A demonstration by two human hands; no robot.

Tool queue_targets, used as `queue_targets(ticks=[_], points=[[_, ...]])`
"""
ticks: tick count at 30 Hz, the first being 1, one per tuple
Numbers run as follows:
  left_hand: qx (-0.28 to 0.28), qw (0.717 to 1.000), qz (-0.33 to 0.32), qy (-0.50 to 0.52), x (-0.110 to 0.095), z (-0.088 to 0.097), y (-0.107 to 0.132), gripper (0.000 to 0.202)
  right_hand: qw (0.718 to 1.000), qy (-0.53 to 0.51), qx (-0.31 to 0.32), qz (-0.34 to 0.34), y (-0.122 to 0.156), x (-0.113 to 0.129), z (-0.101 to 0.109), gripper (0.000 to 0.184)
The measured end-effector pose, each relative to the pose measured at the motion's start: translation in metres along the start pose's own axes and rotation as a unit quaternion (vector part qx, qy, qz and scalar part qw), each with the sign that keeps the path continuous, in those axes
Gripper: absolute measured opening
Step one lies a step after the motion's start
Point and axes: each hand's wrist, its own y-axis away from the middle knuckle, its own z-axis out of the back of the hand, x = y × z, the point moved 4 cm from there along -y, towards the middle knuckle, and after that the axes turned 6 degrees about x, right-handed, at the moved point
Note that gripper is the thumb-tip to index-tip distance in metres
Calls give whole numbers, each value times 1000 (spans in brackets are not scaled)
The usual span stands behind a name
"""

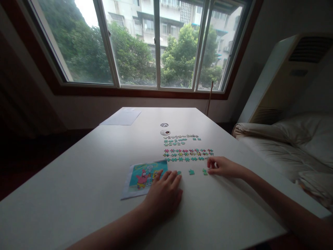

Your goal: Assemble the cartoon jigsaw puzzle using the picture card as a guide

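My left hand [166,191] lies palm down with its fingers spread on the right edge of a printed cartoon picture [142,178]. Its fingertips reach beside a green jigsaw piece [179,172], partly hidden by them. Over to the right, my right hand [221,166] rests on its side with fingers loosely curled and a gap between thumb and forefinger. The thumb tip is at the edge of another green jigsaw piece [205,171]; whether it touches is unclear. Between the hands sits a teal jigsaw piece [191,172]. Rows of jigsaw pieces [187,159] lie just beyond.
On the white table [85,180], more jigsaw pieces [170,140] lie farther back. Two small round items [165,132] are behind them. A pale sheet [121,117] lies at the far left corner. A sofa [281,146] stands to the right, below the window side.
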Motion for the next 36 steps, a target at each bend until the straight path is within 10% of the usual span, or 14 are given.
queue_targets(ticks=[7,20,36], points=[[2,1000,-5,2,0,2,1,37,998,34,-28,42,-14,11,26,21],[4,1000,-5,6,2,0,0,37,991,65,-82,82,-139,43,42,25],[-3,1000,-7,1,2,0,1,36,997,51,56,-12,-178,42,47,33]])
